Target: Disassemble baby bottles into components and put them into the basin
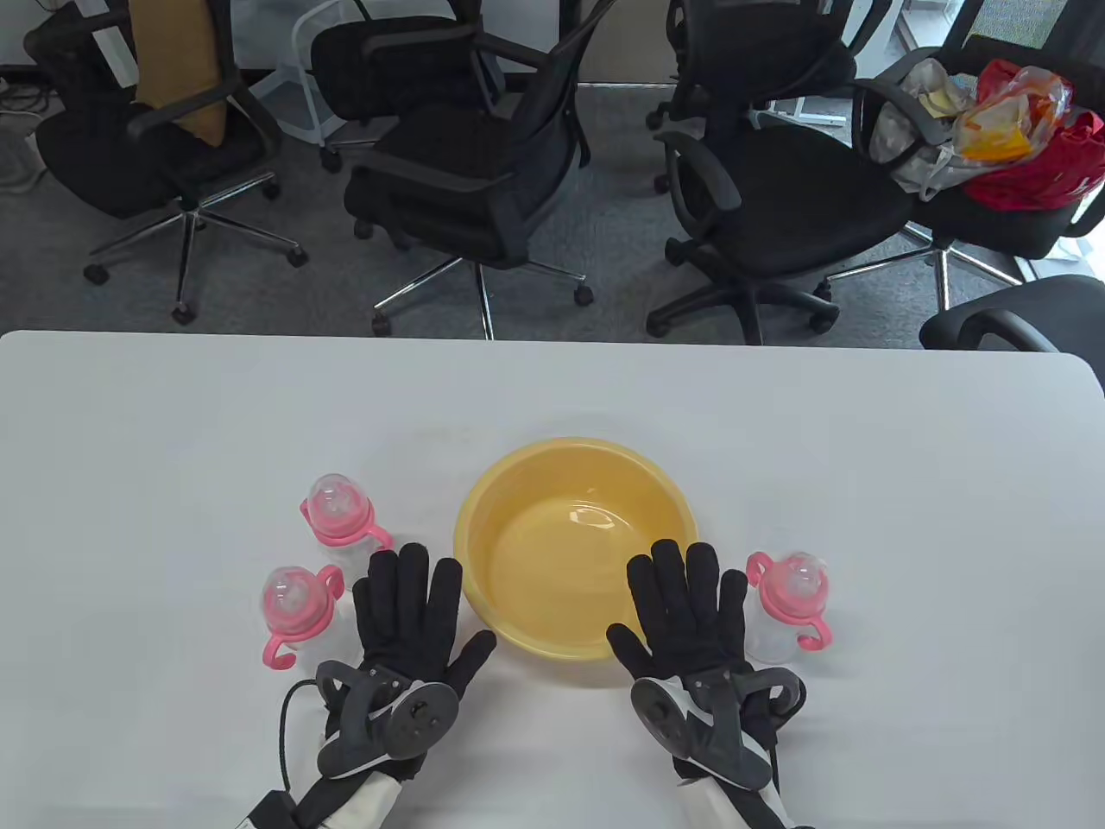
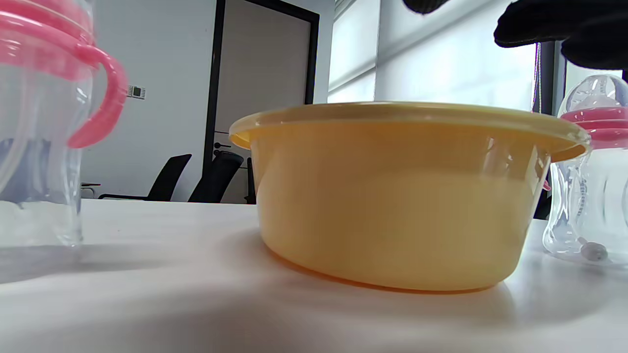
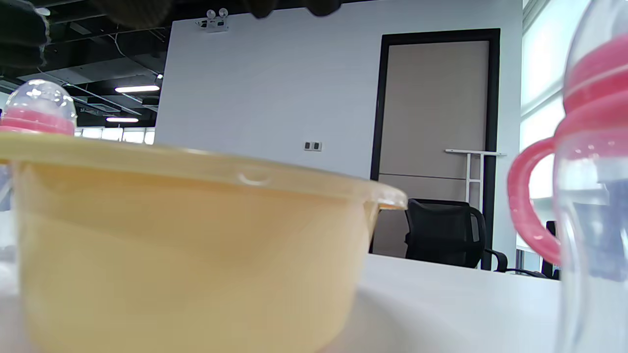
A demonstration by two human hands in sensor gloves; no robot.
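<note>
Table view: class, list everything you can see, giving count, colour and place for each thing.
Baby bottles: 3, clear with pink collars and handles; far left one, near left one, one right of the basin.
Basin: 1, yellow, table centre, nothing in it.
Table: 1, white.
Office chairs: several, black, on the floor behind, e.g..
Bags: red and clear, on the far right chair.
Left hand: black glove, flat, left of the basin.
Right hand: black glove, flat, right of the basin.
</note>
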